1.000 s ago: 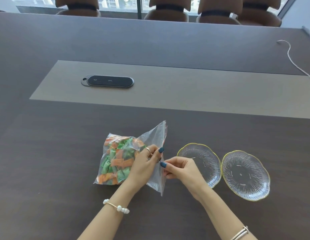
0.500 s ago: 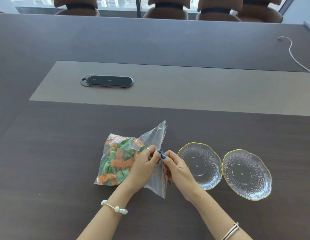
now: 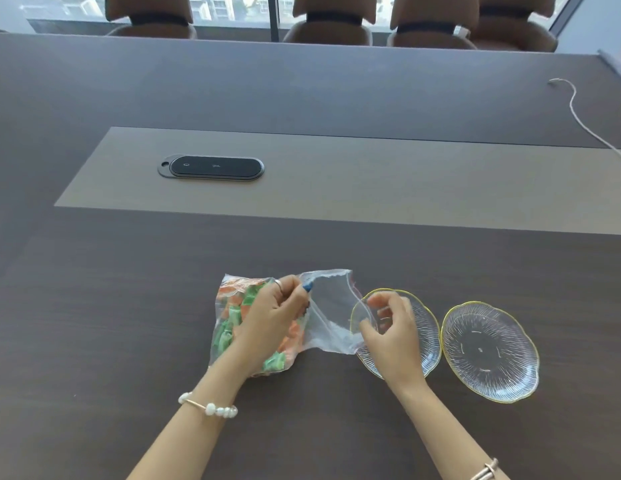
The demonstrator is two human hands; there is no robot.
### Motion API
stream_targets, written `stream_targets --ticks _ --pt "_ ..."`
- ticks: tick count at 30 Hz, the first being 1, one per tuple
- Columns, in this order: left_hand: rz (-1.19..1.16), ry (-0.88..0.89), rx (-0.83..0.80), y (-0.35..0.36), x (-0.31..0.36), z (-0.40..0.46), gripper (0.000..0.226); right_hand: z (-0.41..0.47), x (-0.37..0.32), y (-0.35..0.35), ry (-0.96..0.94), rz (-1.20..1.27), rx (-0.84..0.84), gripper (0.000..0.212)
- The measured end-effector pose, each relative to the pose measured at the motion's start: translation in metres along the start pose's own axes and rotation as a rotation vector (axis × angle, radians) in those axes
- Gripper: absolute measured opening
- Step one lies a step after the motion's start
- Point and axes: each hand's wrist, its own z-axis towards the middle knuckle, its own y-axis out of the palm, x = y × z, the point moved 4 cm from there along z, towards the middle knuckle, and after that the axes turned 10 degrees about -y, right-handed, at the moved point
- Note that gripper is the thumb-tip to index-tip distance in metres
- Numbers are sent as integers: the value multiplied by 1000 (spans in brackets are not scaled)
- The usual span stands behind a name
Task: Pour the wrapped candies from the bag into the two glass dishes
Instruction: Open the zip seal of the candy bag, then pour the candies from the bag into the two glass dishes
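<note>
- Stretching across the whole view, a dark wood-grain desk (image 3: 94, 323) carries a paler inset panel (image 3: 371, 188) across its middle.
- Brown chairs (image 3: 331, 20) line the far edge of the desk.
- A clear plastic bag (image 3: 331, 306) lies on the near part of the desk, its mouth pulled open toward the right and overlapping the rim of the nearer dish.
- Two gold-rimmed glass dishes sit side by side, rims almost touching: the left dish (image 3: 428, 327) and the right dish (image 3: 489, 351), both without candies.
- The left hand (image 3: 272, 317) pinches one side of the bag's mouth and rests over the candies.
- The right hand (image 3: 388, 327) pinches the opposite side, hovering over the left dish.
- A black oval device (image 3: 212, 167) lies on the panel.
- Orange and green wrapped candies (image 3: 233, 320) sit bunched in the bag's left end.
</note>
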Motion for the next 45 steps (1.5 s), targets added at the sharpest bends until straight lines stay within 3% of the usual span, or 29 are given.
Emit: stream_targets --ticks 2,5,7,9,10,12,15,19,26,30,37,45 --pt "8 18 -56 13 3 -1 30 1 -27 3 -95 59 -48 14" --pt "48 0 -36 10 1 0 37 6 -44 16 16 227 -281 19" --pt "112 -40 126 -12 -11 3 38 10 -45 19 0 137 -303 26" --pt "261 -117 384 -48 -36 6 27 13 -41 18 -27 33 -223 29" --pt "358 -190 498 -66 -52 7 23 14 -38 17 -31 16 -184 31" --pt "496 -431 568 -93 -85 9 37 15 -32 14 -19 16 -130 31" --pt "538 -614 509 -104 -119 17 55 15 -26 9 43 45 -110 28" --pt "483 -613 425 -95 -119 31 40 15 -21 5 75 89 -132 32" --pt "405 -382 393 -83 -106 32 29 19 -15 -4 101 134 -139 27" --pt "322 -342 434 -82 -100 32 33 24 -16 -15 86 181 -79 11" --pt "-193 -332 327 -68 -69 32 27 28 -1 -42 92 195 -58 9" --pt "-173 -202 224 -34 -7 18 32 16 21 -75 158 273 -47 10"
